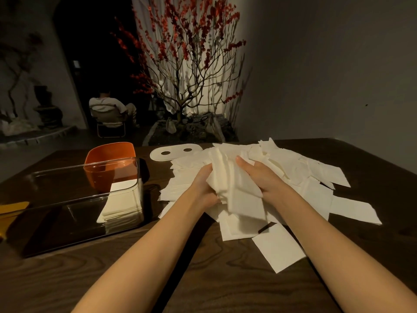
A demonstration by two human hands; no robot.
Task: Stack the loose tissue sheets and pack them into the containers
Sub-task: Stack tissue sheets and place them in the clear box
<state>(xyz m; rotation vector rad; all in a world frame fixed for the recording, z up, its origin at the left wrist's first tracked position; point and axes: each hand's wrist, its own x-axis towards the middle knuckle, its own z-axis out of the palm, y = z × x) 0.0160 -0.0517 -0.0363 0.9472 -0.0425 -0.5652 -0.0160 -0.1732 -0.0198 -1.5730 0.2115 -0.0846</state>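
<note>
White, soft tissue sheets form a thick bunch (pixel 234 188) gripped between both hands above the dark wooden table (pixel 203 279). The left hand (pixel 204 188) curls round the bunch's left edge from below, and the right hand (pixel 259 177) clasps its right side, fingers wrapped over the top sheets. The bunch is uneven, its sheets fanned and slipping at the lower end.

Beneath and around the hands lies a wide scatter of loose white tissue sheets (pixel 316 177), spreading toward the table's far right corner and down toward its near edge, many overlapping at odd angles.

Toward the table's left edge stands a clear, rectangular plastic container (pixel 67 177); a neat low stack of white tissues (pixel 123 208) sits in its right end. Just behind it is an orange plastic tub (pixel 108 154), touching or nearly so. At the far edge lies a flat white oval lid with two dark holes (pixel 162 154), partly under the scattered sheets. A yellow flat piece (pixel 13 208) shows at the left edge.
</note>
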